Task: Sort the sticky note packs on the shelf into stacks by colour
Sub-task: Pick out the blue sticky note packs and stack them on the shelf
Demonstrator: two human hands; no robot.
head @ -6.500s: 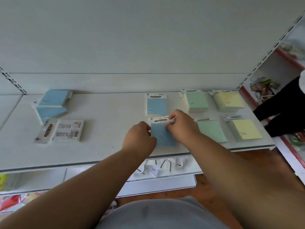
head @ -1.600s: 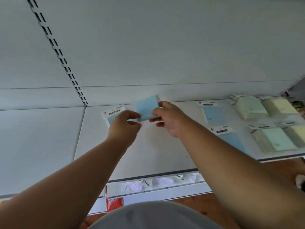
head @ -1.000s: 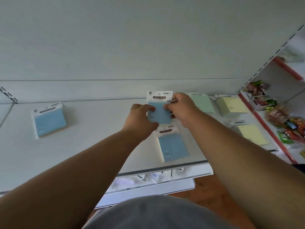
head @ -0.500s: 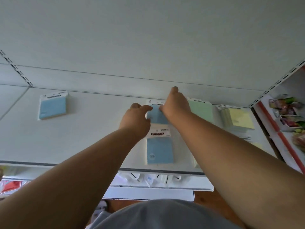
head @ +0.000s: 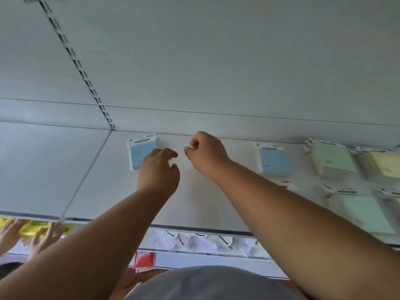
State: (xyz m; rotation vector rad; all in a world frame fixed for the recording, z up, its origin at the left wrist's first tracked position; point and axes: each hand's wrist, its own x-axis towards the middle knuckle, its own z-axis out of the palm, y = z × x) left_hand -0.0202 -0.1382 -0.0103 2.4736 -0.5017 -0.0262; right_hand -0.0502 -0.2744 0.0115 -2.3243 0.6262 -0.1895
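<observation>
A blue sticky note stack (head: 140, 153) lies at the back left of the white shelf (head: 194, 204). My left hand (head: 159, 169) hovers just right of it, covering its lower right corner, fingers apart and holding nothing. My right hand (head: 205, 152) hangs over bare shelf beside it, fingers curled in, with nothing in them. Further right lie another blue pack (head: 273, 159), a green stack (head: 333, 159) and a yellow stack (head: 383, 163) at the back. A second green stack (head: 363, 213) sits in front; my right forearm hides a pack near it.
A slotted upright strip (head: 75, 61) runs down the back wall to the shelf joint. Another person's hands (head: 52, 230) reach at yellow items at the lower left. Clear packets (head: 201, 242) and a red packet (head: 144, 258) hang below the shelf's front edge.
Half a second ago both hands were on the blue pack at the back. That pack now lies on the shelf and both hands have moved left, holding nothing. The view has swung left.
</observation>
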